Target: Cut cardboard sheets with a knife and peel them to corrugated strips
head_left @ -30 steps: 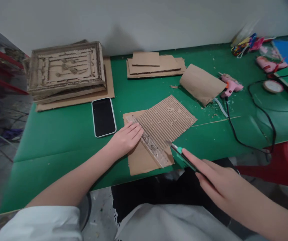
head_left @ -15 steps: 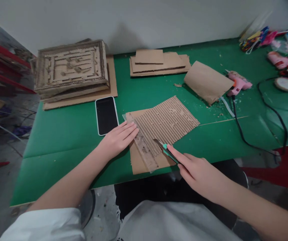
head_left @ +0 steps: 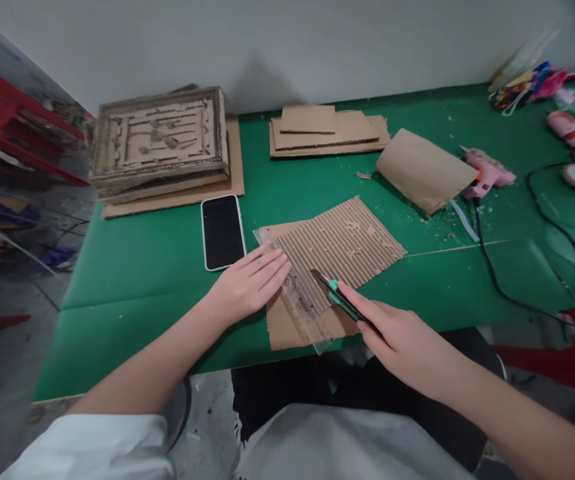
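Observation:
A clear plastic ruler (head_left: 312, 328) lies slantwise along the left part of a corrugated cardboard piece (head_left: 347, 230), whose ridges are bare. My left hand (head_left: 245, 283) rests on the ruler's upper half, fingers stretched out flat and close together. Under both is a plain cardboard sheet (head_left: 281, 333), partly hidden. In my right hand (head_left: 397, 330) is a green and black utility knife (head_left: 342, 298), its blade out over the ridges just right of the ruler. Whether the tip touches the cardboard I cannot tell.
Beside my left hand lies a phone (head_left: 223, 233). A stack of cardboard work (head_left: 162, 143) stands at the back left, cut cardboard pieces (head_left: 327, 137) at the back middle. Rightward are a curved cardboard piece (head_left: 422, 170), a pink glue gun (head_left: 487, 175) and its black cable (head_left: 487, 257).
The ruler's near end has swung slightly right over the cardboard under my left hand. The knife tip has shifted a little away from me. The whole view has also moved slightly.

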`<state>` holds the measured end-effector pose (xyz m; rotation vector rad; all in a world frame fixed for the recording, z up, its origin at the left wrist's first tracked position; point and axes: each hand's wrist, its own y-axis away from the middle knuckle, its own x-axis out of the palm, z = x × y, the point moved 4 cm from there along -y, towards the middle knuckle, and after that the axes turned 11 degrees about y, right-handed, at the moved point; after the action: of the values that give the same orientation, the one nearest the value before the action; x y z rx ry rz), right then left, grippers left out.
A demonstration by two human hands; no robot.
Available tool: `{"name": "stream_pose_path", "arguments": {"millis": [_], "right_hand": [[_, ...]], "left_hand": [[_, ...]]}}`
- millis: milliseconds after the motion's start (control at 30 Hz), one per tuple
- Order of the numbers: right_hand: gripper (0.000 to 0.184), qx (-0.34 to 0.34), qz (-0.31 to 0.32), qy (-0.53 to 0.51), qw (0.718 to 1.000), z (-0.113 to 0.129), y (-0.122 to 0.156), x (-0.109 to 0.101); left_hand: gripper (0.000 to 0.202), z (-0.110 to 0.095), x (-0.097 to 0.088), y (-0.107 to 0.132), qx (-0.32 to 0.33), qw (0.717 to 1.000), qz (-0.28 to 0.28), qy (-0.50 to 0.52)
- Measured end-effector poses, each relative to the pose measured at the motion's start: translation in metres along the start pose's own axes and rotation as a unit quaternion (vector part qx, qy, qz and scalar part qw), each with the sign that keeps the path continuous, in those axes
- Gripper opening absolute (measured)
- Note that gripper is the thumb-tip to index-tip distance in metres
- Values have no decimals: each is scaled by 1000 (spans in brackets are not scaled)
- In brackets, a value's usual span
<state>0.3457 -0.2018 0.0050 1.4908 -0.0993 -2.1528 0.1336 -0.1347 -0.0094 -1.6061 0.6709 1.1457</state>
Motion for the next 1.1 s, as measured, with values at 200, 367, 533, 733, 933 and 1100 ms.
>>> {"name": "stream_pose_path", "arguments": {"millis": [200, 367, 533, 733, 933, 1100], "right_hand": [[58, -6, 0, 9, 1000, 1, -5, 1], [58, -12, -5, 16, 1000, 4, -11, 1], [58, -11, -1, 18, 1000, 3, -16, 4], [57, -8, 0, 17, 1000, 2, -17, 4], [57, -9, -1, 11, 1000, 2, -17, 3], [57, -9, 1, 6, 1000, 1, -16, 2]], "left_hand": [[27, -4, 11, 1, 0, 1000, 8, -12], [32, -7, 14, 4, -25, 1000, -11, 3], [35, -7, 16, 5, -36, 999, -27, 24], [33, -6, 27, 8, -45, 998, 4, 32], [32, -6, 26, 7, -31, 999, 14, 29], [31, -6, 26, 3, -32, 998, 42, 31]]}}
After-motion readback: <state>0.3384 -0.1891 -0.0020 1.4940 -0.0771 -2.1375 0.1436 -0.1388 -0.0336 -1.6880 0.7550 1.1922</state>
